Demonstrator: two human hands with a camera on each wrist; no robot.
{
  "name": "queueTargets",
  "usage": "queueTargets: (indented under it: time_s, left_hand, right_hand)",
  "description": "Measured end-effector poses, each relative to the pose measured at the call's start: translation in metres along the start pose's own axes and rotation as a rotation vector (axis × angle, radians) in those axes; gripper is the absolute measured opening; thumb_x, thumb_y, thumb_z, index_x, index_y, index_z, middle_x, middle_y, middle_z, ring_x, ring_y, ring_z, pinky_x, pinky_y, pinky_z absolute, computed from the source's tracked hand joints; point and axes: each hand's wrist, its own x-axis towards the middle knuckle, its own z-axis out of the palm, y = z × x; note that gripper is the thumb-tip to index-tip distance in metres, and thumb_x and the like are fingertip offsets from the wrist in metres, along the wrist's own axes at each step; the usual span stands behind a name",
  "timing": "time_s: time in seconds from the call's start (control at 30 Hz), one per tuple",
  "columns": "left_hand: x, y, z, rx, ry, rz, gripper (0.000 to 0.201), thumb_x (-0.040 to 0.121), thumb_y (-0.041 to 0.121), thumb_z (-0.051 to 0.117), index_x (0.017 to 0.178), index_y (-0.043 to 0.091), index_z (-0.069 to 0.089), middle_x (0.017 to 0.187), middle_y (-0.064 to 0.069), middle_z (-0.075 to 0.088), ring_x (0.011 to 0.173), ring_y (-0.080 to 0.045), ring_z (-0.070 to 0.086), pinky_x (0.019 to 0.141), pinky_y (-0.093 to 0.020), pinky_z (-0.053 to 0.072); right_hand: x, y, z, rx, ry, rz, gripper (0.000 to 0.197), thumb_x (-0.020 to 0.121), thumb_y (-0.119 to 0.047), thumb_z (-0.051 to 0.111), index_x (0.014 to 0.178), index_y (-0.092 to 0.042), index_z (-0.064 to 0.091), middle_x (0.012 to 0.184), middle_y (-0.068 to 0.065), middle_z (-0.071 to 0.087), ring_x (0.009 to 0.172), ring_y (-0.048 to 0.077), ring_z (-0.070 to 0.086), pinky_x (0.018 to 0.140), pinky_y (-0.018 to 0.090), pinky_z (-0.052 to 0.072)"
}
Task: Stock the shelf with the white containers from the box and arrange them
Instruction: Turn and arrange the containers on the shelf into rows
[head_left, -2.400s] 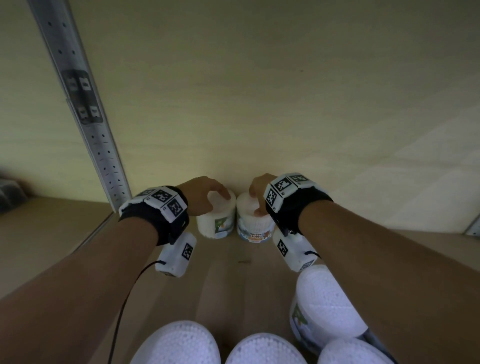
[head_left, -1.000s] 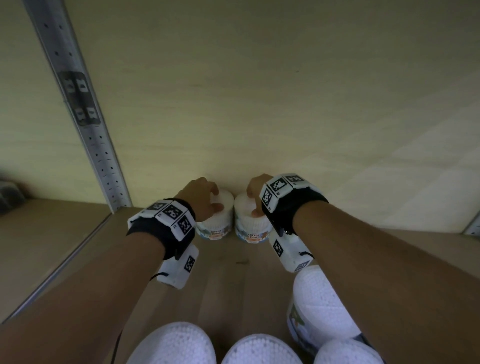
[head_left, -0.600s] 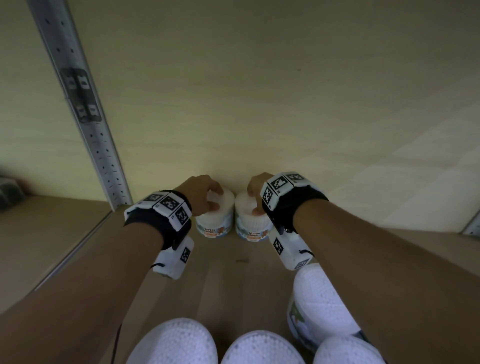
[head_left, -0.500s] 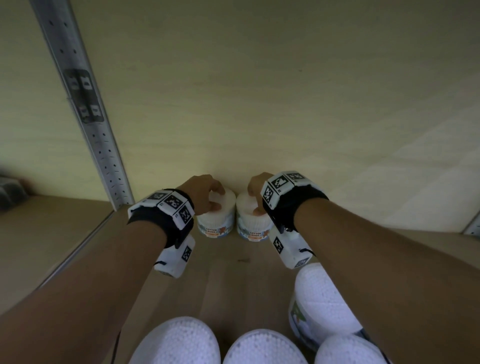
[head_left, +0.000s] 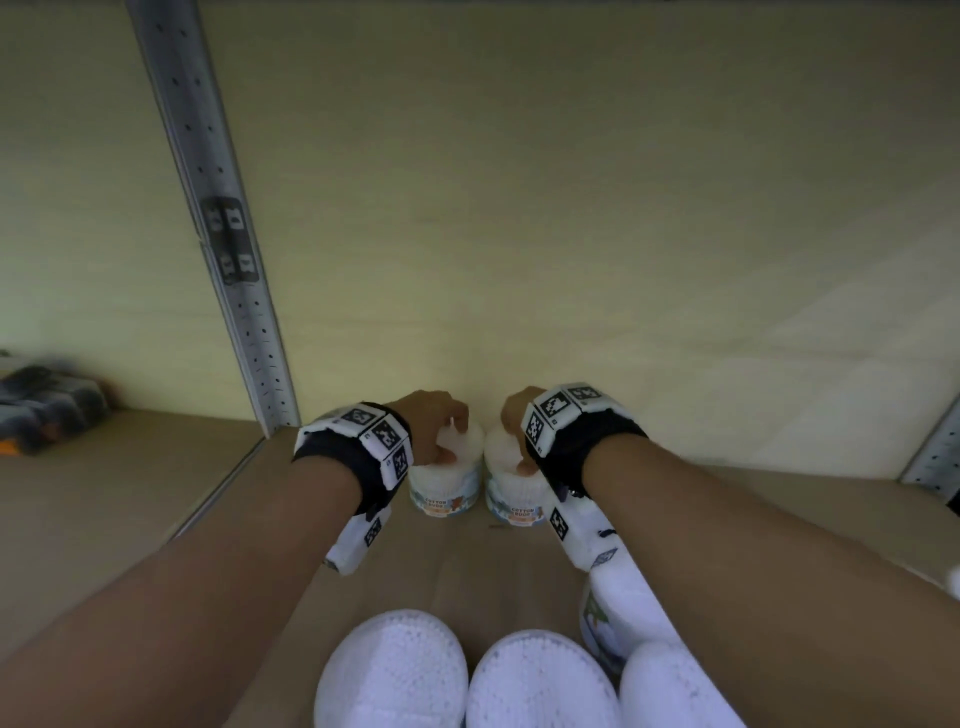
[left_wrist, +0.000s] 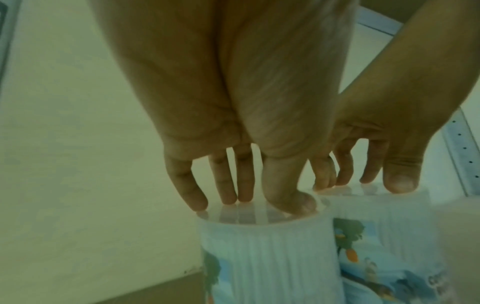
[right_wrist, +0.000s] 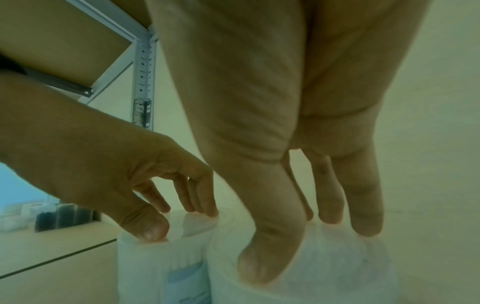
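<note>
Two white cotton-bud containers stand side by side at the back of the shelf, against the wall. My left hand sits over the left container, its fingertips and thumb touching the clear lid from above. The right hand does the same on the right container, with its thumb at the lid's near edge. In the left wrist view the left container shows a picture label, and the right hand rests on its neighbour. Neither container is lifted.
Several more white containers crowd the near edge of the shelf board, one under my right forearm. A perforated metal upright stands at the left, with dark packages beyond it. Another upright is at far right.
The left container has been turned so its label now faces front. Both hands stay on the lids, and the left wrist has shifted slightly.
</note>
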Motion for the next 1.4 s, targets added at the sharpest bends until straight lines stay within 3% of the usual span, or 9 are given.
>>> queueTargets:
  time_s: [0.07, 0.2, 0.33, 0.57, 0.67, 0.77, 0.93, 1.13, 1.4]
  left_hand:
    - [-0.013, 0.005, 0.000, 0.021, -0.017, 0.029, 0.040, 0.088, 0.026, 0.063, 0.124, 0.012, 0.051, 0.132, -0.011, 0.046, 0.118, -0.027, 0.051, 0.093, -0.035, 0.042]
    - [-0.037, 0.015, 0.005, 0.038, -0.028, 0.056, 0.034, 0.087, 0.027, 0.065, 0.114, 0.013, 0.050, 0.130, -0.011, 0.049, 0.114, -0.025, 0.052, 0.079, -0.026, 0.033]
    - [-0.062, 0.026, 0.012, 0.029, -0.033, 0.052, 0.038, 0.085, 0.026, 0.067, 0.116, 0.012, 0.049, 0.129, -0.011, 0.049, 0.114, -0.028, 0.052, 0.083, -0.032, 0.040]
    - [-0.099, 0.031, 0.024, -0.075, -0.007, 0.034, 0.043, 0.082, 0.021, 0.069, 0.119, 0.009, 0.050, 0.128, -0.010, 0.050, 0.111, -0.029, 0.054, 0.092, -0.036, 0.046]
    - [-0.108, 0.035, 0.028, -0.097, 0.002, 0.021, 0.043, 0.081, 0.020, 0.070, 0.118, 0.010, 0.051, 0.127, -0.009, 0.051, 0.111, -0.028, 0.054, 0.090, -0.035, 0.045]
    - [-0.116, 0.038, 0.030, -0.098, -0.001, 0.007, 0.044, 0.082, 0.020, 0.070, 0.120, 0.010, 0.051, 0.128, -0.008, 0.052, 0.113, -0.027, 0.054, 0.091, -0.033, 0.045]
    - [-0.127, 0.041, 0.033, -0.085, 0.029, -0.029, 0.044, 0.082, 0.024, 0.069, 0.122, 0.015, 0.053, 0.130, -0.005, 0.051, 0.115, -0.024, 0.053, 0.094, -0.032, 0.044]
    - [-0.137, 0.046, 0.035, -0.092, 0.054, -0.072, 0.045, 0.086, 0.026, 0.064, 0.128, 0.019, 0.052, 0.134, -0.003, 0.052, 0.119, -0.022, 0.053, 0.094, -0.029, 0.042]
    - [-0.145, 0.058, 0.027, -0.230, 0.139, -0.155, 0.045, 0.086, 0.014, 0.059, 0.131, 0.018, 0.054, 0.136, -0.003, 0.054, 0.121, -0.020, 0.053, 0.097, -0.026, 0.043]
  right_hand:
    - [-0.016, -0.005, -0.003, -0.006, -0.148, -0.039, 0.015, 0.097, -0.010, 0.050, 0.092, -0.007, 0.064, 0.069, 0.004, 0.042, 0.055, 0.007, 0.027, 0.062, 0.021, 0.035]
    - [-0.059, -0.017, -0.014, 0.066, -0.316, -0.188, 0.030, 0.098, 0.003, 0.041, 0.123, 0.014, 0.054, 0.075, 0.029, 0.058, 0.067, 0.005, 0.062, 0.065, 0.014, 0.047]
    - [-0.081, -0.018, -0.003, 0.036, -0.182, -0.223, 0.037, 0.097, -0.001, 0.047, 0.065, -0.019, 0.052, 0.048, 0.003, 0.056, 0.037, 0.003, 0.046, 0.045, 0.012, 0.038]
    - [-0.121, -0.019, 0.016, -0.062, -0.087, -0.132, 0.008, 0.094, -0.016, 0.052, 0.100, -0.012, 0.056, 0.071, 0.008, 0.047, 0.061, 0.014, 0.038, 0.061, 0.019, 0.046]
    - [-0.120, -0.019, 0.024, 0.069, -0.055, -0.126, 0.034, 0.087, -0.017, 0.063, 0.121, -0.012, 0.060, 0.073, -0.002, 0.057, 0.064, 0.013, 0.047, 0.042, 0.009, 0.042]
    - [-0.118, -0.023, 0.033, 0.068, -0.064, -0.093, 0.040, 0.085, -0.021, 0.066, 0.124, -0.011, 0.059, 0.111, 0.010, 0.068, 0.089, 0.019, 0.063, 0.060, 0.019, 0.041]
    - [-0.133, -0.013, 0.044, -0.079, 0.045, -0.076, 0.038, 0.084, -0.024, 0.060, 0.120, -0.012, 0.061, 0.097, 0.016, 0.067, 0.056, 0.024, 0.051, 0.044, 0.018, 0.029]
    - [-0.120, -0.019, 0.051, 0.119, -0.026, -0.058, 0.054, 0.079, -0.024, 0.074, 0.129, -0.011, 0.056, 0.131, 0.011, 0.058, 0.121, 0.029, 0.056, 0.096, 0.039, 0.047]
    - [-0.006, 0.038, 0.116, 0.149, 0.074, -0.029, 0.078, 0.047, -0.084, 0.050, 0.098, -0.025, 0.060, 0.095, -0.001, 0.072, 0.079, 0.022, 0.069, 0.074, 0.038, 0.058]
